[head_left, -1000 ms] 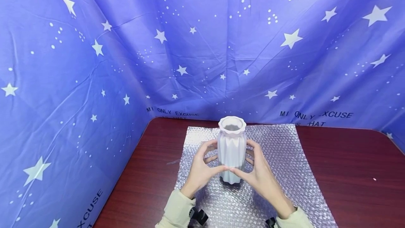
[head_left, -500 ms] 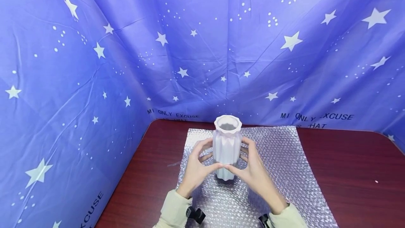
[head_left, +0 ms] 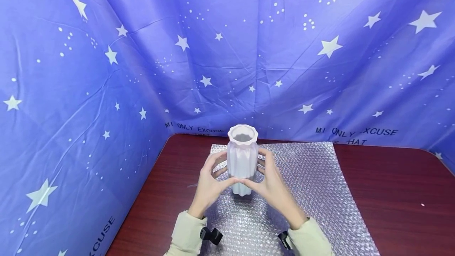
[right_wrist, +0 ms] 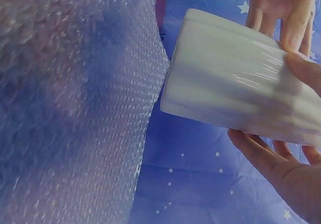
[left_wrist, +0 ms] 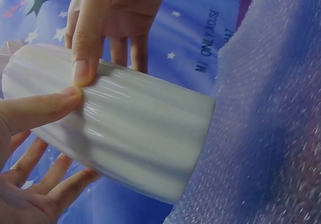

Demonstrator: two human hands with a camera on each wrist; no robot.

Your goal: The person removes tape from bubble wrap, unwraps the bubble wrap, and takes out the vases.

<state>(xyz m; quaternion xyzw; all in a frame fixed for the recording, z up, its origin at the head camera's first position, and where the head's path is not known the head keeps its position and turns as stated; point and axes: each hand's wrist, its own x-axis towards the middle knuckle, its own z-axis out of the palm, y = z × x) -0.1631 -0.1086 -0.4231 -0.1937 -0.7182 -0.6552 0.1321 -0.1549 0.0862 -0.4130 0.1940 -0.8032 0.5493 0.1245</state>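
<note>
A white fluted vase (head_left: 243,159) with a scalloped rim stands upright between both hands, over a sheet of bubble wrap (head_left: 302,185). My left hand (head_left: 209,181) grips its left side and my right hand (head_left: 271,183) its right side. The two thumbs meet on the near face of the vase, and the other fingers curve round behind, partly hidden. In the left wrist view the glossy vase (left_wrist: 135,118) shows its lower body and base edge. The right wrist view has the vase (right_wrist: 220,73) with its base apart from the bubble wrap's surface.
The bubble wrap lies on a dark red wooden table (head_left: 391,181). A blue star-printed cloth (head_left: 227,50) hangs behind and along the left side. A tiny pale speck (head_left: 422,204) lies on the table at right. Black straps (head_left: 211,235) sit at the wrists.
Both hands have carried the vase to the left and slightly up in the head view, with the same two-handed grip. The bubble wrap stays where it was.
</note>
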